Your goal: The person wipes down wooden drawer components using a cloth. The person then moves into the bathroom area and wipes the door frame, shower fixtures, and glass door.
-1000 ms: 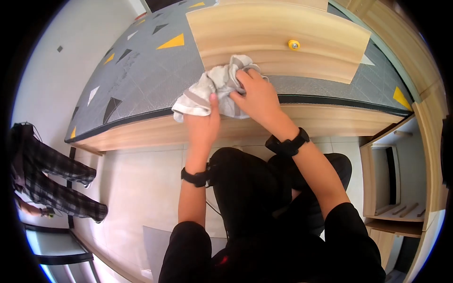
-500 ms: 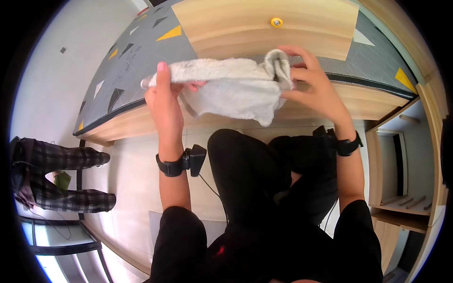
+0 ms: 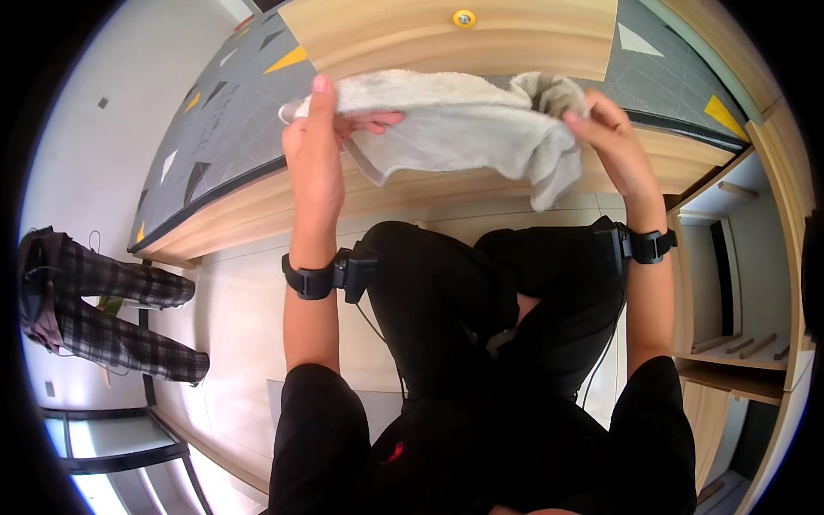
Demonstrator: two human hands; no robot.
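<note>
A whitish-grey, slightly fuzzy cloth (image 3: 446, 129) is held up between my two hands, in front of a bed-like surface. Its upper edge is folded over along its length, and the right end curls into a loop with a loose corner hanging below. My left hand (image 3: 322, 150) grips the left end, thumb on the near side and fingers behind and under the fabric. At the curled right end, my right hand (image 3: 616, 146) pinches the cloth between thumb and fingers.
A light wooden board (image 3: 446, 43) with a yellow round fitting lies on the grey patterned mattress (image 3: 232, 129). Wooden shelving (image 3: 747, 343) stands at right. Another person's legs in plaid trousers (image 3: 129, 318) are at left. Both my wrists wear black strapped devices with cables.
Both hands have shifted up and to the right in view. My right hand has moved farther from the left, so the cloth is spread wider. The camera view has turned slightly.
</note>
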